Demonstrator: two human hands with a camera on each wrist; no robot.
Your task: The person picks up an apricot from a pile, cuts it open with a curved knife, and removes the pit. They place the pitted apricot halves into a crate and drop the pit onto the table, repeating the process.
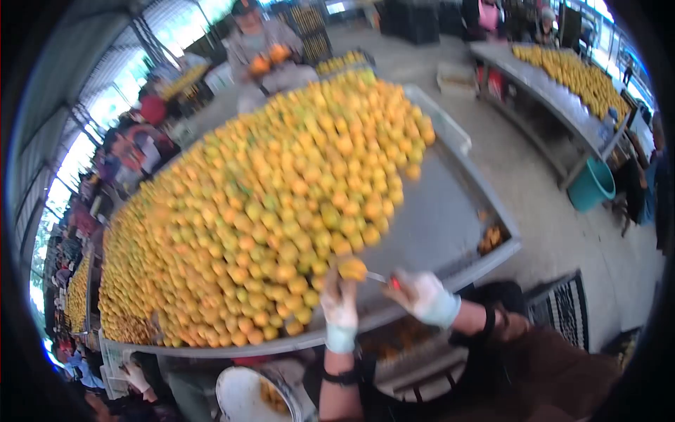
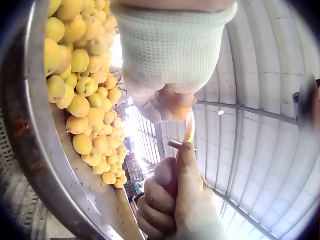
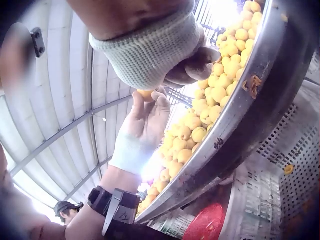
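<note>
Your gloves [image 2: 170,45] were coarse white knitted cloth; the worktop [image 1: 450,204] was dull grey metal, the fruit [image 1: 281,204] smooth-skinned and matt.

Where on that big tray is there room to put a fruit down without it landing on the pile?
The metal tray has one bare grey patch, bordered by the pile of yellow-orange fruit, the tray's right rim and its near edge by the right hand. The left hand holds a fruit there. Everywhere else fruit crowds the tray.

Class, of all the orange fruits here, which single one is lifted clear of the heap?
The fruit held up in the left hand, beside the right hand's small blade. All others lie on trays.
</note>
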